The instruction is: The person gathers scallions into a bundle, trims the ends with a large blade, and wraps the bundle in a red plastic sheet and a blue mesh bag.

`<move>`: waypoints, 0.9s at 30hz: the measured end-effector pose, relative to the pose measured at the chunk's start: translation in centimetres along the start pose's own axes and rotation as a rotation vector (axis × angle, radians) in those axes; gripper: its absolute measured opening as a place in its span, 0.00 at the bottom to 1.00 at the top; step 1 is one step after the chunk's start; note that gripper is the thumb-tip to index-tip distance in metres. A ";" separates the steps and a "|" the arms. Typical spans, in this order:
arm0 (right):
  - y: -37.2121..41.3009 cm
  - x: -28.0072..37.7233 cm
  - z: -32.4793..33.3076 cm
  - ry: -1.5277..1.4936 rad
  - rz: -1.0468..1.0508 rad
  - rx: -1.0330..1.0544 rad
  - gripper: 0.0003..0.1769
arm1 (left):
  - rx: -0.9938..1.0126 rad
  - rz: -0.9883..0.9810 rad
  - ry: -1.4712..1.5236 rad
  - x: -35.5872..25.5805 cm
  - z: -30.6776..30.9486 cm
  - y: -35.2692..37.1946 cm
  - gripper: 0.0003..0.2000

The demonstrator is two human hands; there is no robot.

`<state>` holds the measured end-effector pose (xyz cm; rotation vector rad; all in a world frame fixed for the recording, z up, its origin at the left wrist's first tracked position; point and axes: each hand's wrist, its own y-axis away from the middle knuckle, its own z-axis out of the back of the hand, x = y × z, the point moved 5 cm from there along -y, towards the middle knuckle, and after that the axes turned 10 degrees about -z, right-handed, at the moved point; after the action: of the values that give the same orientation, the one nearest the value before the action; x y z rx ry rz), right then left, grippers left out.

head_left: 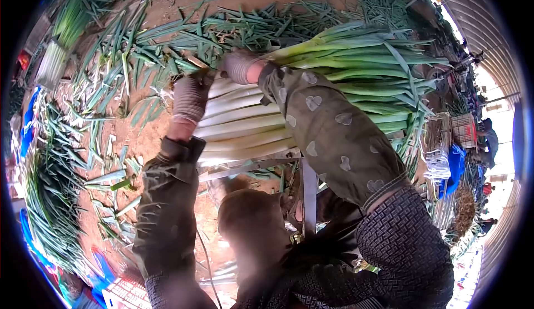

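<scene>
A row of leeks (pixel 245 124) lies side by side on a metal-framed stand, white stems toward the left and green leaves to the right. My left hand (pixel 191 96), in a knit glove, is closed at the root ends of the far stems. What its fingers hold is hidden by the hand. Also gloved, my right hand (pixel 239 66) curls round a leek at the far edge of the row, close to the left fingertips. Patterned sleeves cover both forearms.
Cut leaves (pixel 245 28) are strewn over the earth floor beyond the stand and to the left. A leek bundle (pixel 53 61) lies far left. The stand's metal leg (pixel 309 198) is near my body. A red crate (pixel 464 130) is at the right.
</scene>
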<state>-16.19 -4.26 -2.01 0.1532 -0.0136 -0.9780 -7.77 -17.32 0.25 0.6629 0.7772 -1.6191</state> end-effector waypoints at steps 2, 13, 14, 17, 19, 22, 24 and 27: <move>-0.2 0.6 -1.0 0.117 0.069 0.089 0.17 | -0.120 -0.463 -0.472 2.8 -1.1 -1.0 0.25; 13.0 -9.7 9.4 0.357 0.049 -0.296 0.20 | 0.062 -0.475 -0.579 6.6 -4.5 -0.9 0.34; 13.1 -13.0 8.1 0.270 0.005 -0.224 0.21 | 0.065 -0.462 -0.569 7.0 -4.4 -1.0 0.34; 13.2 -19.1 4.9 -0.046 -0.163 0.086 0.25 | 0.144 -0.371 -0.582 4.8 -3.9 -0.7 0.34; 12.7 -18.2 5.2 0.048 -0.253 0.218 0.27 | 0.222 -0.340 -0.513 5.2 -4.1 -1.2 0.35; 12.5 -18.1 5.2 0.070 -0.297 0.280 0.31 | 0.381 -0.265 -0.580 4.1 -3.9 -2.7 0.40; 12.5 -18.4 5.3 0.039 -0.260 0.273 0.32 | 0.511 -0.193 -0.607 2.6 -3.9 -3.4 0.44; 11.9 -19.5 5.2 -0.054 -0.155 0.274 0.35 | 0.457 -0.273 -0.579 2.8 -6.0 -3.8 0.47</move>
<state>-17.68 17.77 5.85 0.3844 -0.1882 -1.1328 -11.90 -13.85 -5.14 0.3684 0.0676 -2.1298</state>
